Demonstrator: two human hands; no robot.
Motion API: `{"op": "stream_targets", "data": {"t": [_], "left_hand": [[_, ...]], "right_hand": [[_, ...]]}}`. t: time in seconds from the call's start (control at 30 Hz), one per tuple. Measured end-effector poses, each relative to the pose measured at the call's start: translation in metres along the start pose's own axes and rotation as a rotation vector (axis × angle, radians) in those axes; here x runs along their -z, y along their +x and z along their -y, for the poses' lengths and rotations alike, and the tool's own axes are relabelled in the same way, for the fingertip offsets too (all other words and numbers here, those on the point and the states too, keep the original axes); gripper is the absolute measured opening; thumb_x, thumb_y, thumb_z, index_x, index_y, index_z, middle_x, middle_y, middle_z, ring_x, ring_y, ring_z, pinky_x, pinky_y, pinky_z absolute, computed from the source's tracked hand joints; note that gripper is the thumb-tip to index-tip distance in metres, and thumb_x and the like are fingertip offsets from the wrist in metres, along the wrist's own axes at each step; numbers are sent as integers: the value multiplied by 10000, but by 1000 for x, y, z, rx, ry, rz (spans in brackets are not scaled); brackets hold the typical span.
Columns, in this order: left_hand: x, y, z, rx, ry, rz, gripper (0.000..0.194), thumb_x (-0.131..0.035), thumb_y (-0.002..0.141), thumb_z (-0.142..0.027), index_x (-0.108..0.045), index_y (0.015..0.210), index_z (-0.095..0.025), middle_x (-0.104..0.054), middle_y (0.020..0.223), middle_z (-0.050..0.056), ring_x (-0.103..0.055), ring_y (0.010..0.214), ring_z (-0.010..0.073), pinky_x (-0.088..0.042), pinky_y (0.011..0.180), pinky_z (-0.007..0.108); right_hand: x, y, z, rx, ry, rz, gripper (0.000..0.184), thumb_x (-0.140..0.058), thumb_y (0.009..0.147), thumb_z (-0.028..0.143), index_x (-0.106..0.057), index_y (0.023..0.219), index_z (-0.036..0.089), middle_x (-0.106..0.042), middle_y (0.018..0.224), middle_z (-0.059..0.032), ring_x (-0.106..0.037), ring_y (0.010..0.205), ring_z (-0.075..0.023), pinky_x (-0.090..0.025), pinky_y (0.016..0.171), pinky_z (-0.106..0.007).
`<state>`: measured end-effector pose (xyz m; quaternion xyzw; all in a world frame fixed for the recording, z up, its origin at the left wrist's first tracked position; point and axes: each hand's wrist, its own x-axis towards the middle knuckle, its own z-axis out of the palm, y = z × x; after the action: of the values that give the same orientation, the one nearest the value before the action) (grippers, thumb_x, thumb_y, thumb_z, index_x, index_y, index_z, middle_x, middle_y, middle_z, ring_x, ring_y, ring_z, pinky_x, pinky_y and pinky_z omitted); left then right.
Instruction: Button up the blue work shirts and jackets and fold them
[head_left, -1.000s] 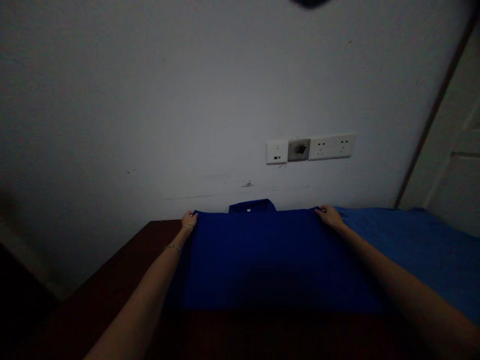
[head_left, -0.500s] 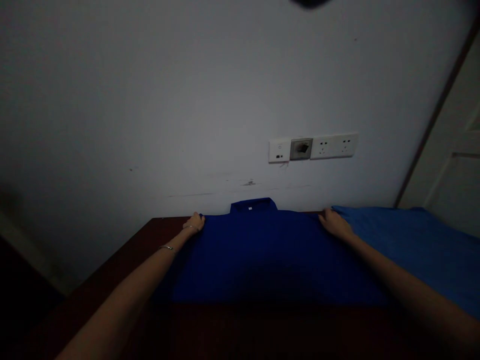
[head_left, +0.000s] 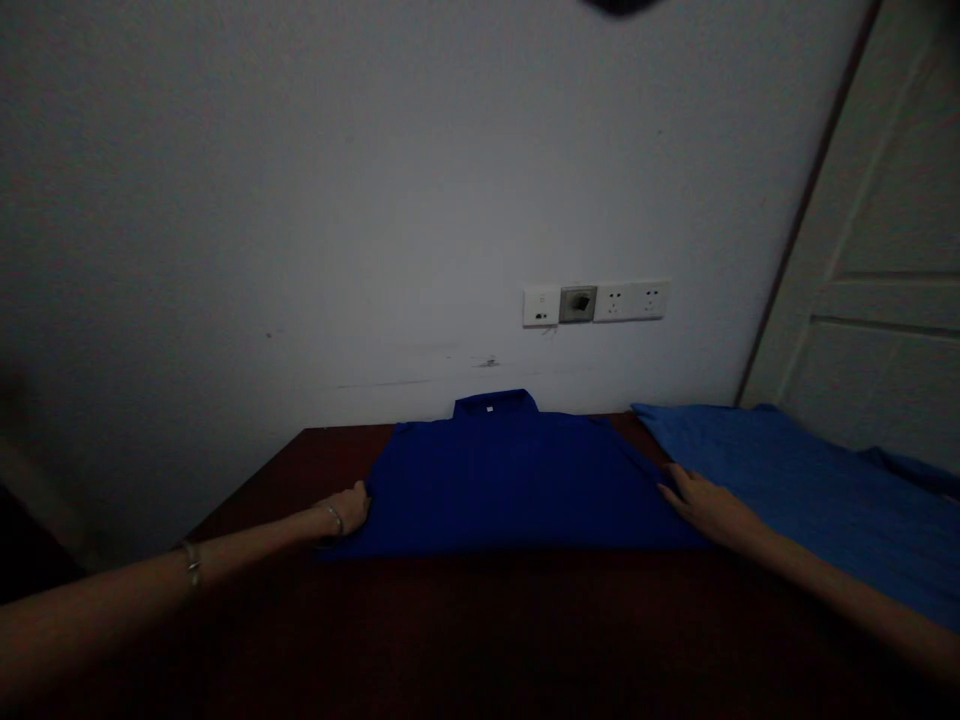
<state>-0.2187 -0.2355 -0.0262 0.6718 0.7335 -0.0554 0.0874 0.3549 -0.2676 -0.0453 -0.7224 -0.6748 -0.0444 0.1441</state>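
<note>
A dark blue collared shirt [head_left: 487, 480] lies spread on the reddish-brown table, its collar with a small white label pointing at the wall. At the shirt's left edge, my left hand [head_left: 349, 508] has its fingers curled closed on the cloth; two bracelets circle that wrist and forearm. My right hand [head_left: 709, 505] rests at the right edge by the sleeve, fingers stretched out and slightly apart, touching the fabric. Its lower part is dark and the hem is hard to make out.
A lighter blue cloth [head_left: 780, 480] lies on the right, beyond my right forearm. The wooden table [head_left: 337, 455] meets a pale wall [head_left: 300, 200] with a row of sockets [head_left: 630, 301]. A panelled door [head_left: 885, 290] stands at the right.
Both hands have left the shirt's shoulder corners and come down along its sides, nearer to me and further apart. The right fingers have loosened. The view has turned slightly right.
</note>
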Motion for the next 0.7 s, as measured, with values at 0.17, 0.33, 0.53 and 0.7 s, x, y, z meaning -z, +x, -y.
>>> {"op": "stream_targets", "data": {"t": [0.17,0.33,0.53,0.7], "left_hand": [[-4,-42,-8,-39,85,12,407,-344,769,-124,-397,1168,-66,-587,1045,223,-582,948,300,-430,760,386],[-3,-67,-9,-123,230,42,536,-380,730,-87,-352,1265,-62,-569,1077,237,-563,989,317,-428,789,433],[-22,-79,0,-135,268,33,535,-536,675,-186,-471,1199,-97,-623,921,259,-599,903,342,-432,779,467],[-33,-88,-3,-151,387,106,749,-712,468,-167,-508,1188,-145,-624,938,256,-590,886,398,-428,764,520]], "right_hand": [[-3,-12,5,80,-139,37,394,-269,876,306,-423,1175,102,-573,981,-192,-621,803,-281,-435,703,-376],[-2,-23,-10,79,-111,77,357,-313,860,328,-463,1131,151,-595,899,-146,-626,730,-250,-443,665,-349],[-9,-55,-34,136,-51,68,373,-338,827,339,-500,1113,162,-610,929,-170,-622,739,-264,-462,674,-376],[-19,-81,-52,70,7,53,397,-369,797,360,-505,1139,212,-630,893,-160,-624,706,-288,-470,662,-426]]}}
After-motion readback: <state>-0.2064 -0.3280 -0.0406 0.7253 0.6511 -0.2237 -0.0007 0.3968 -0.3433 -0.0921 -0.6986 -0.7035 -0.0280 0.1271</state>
